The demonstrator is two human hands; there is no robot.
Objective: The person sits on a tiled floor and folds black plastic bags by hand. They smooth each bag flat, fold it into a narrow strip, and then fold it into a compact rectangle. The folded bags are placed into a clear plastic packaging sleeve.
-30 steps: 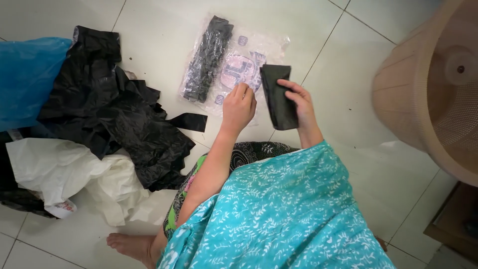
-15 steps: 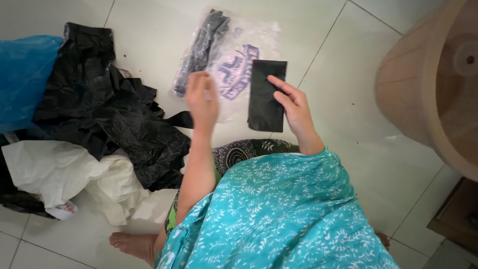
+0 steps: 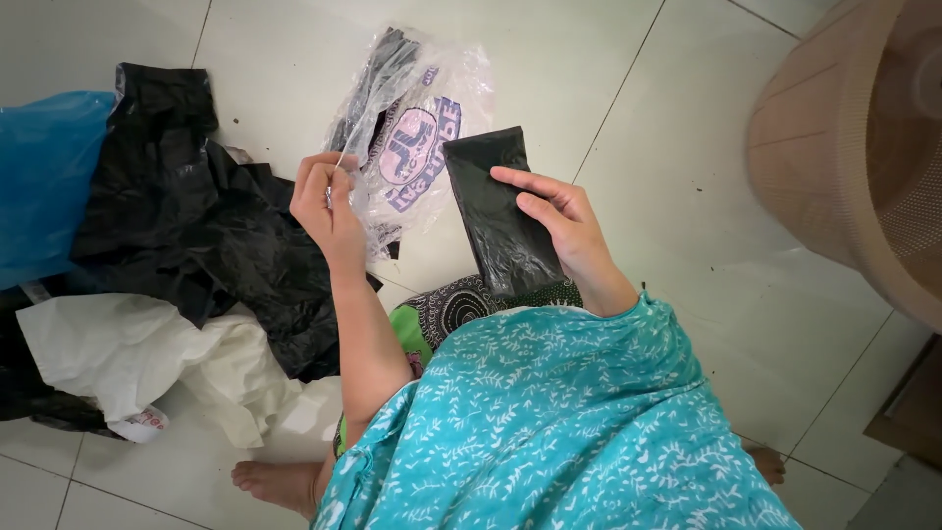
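2 hands work side by side: left hand pinches the clear printed bag by its edge, right hand clamps the folded black bag, long axis pointing away.

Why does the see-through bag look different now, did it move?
Yes. The clear printed bag lay flat on the white floor tiles before; now the left hand pinches its edge and has lifted it, crumpled, off the floor.
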